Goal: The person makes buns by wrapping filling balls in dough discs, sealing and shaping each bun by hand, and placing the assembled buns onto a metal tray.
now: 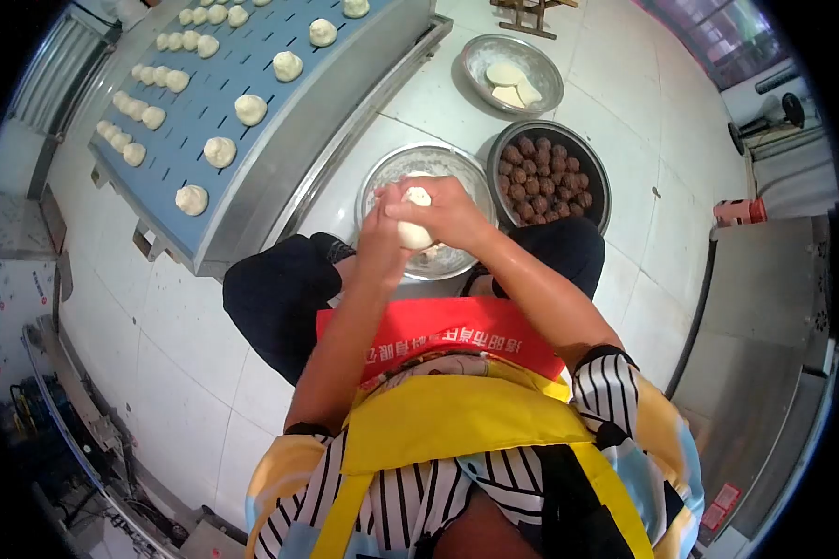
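Both hands meet over a metal bowl (375,183) dusted with flour. Between them is a pale dough ball (414,235), its gathered top showing between the fingers. My left hand (382,233) is wrapped round its left side. My right hand (446,212) curves over its top and right side, with the fingers closed on it. More pale dough shows just behind the hands in the bowl. To the right stands a dark bowl (606,191) with several brown balls (541,177). Behind it, a metal bowl (475,58) contains flat pale dough pieces (506,74).
On the left, a blue slotted conveyor (182,130) carries several dough balls (250,110), with a metal side frame (289,140) beside the bowl. A small wooden stool (531,14) stands at the top. Metal equipment (755,335) is at the right.
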